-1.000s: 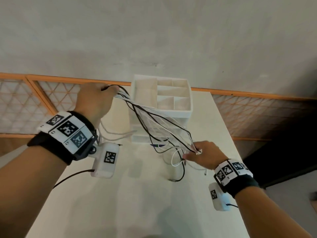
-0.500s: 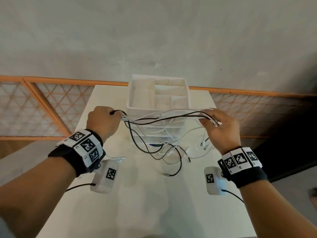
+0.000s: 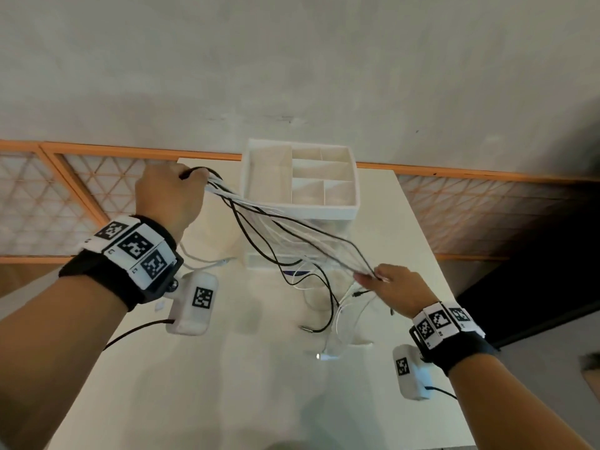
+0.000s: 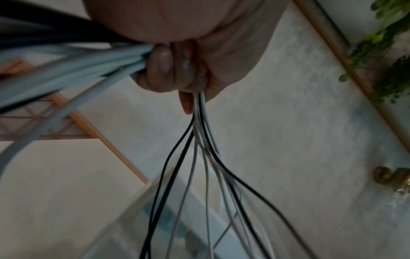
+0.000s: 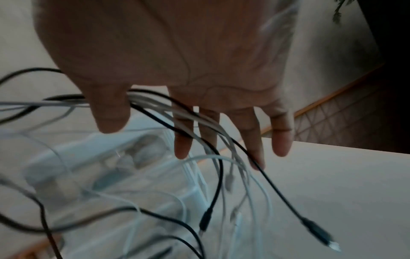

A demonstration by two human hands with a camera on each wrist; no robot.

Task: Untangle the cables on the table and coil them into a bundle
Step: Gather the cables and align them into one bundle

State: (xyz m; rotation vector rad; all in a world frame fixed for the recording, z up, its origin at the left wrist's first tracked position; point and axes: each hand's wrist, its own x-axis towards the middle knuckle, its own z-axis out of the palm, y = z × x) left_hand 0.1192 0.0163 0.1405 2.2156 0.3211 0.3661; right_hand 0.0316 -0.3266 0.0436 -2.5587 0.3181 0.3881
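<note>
A bunch of thin black and white cables (image 3: pixel 292 228) stretches slantwise between my two hands, in front of the white organizer. My left hand (image 3: pixel 168 196) is raised at the back left, and its curled fingers (image 4: pixel 177 66) grip one end of the cables (image 4: pixel 199 140). My right hand (image 3: pixel 397 287) is lower, at the front right just above the table. Its thumb (image 5: pixel 108 112) pins the cables (image 5: pixel 155 105) against nearly straight fingers. Loose ends with plugs (image 3: pixel 324 319) hang below it and lie on the table; one black plug (image 5: pixel 317 231) dangles.
A white organizer (image 3: pixel 350 209) with open compartments and clear drawers stands at the back middle of the white table (image 3: pixel 227 384). An orange lattice rail (image 3: pixel 97 157) runs behind the table. The table's right edge is close to my right hand.
Half a second ago both hands held the cables level in front of the organizer. Since then my left hand has gone up and back left, my right hand down toward the table.
</note>
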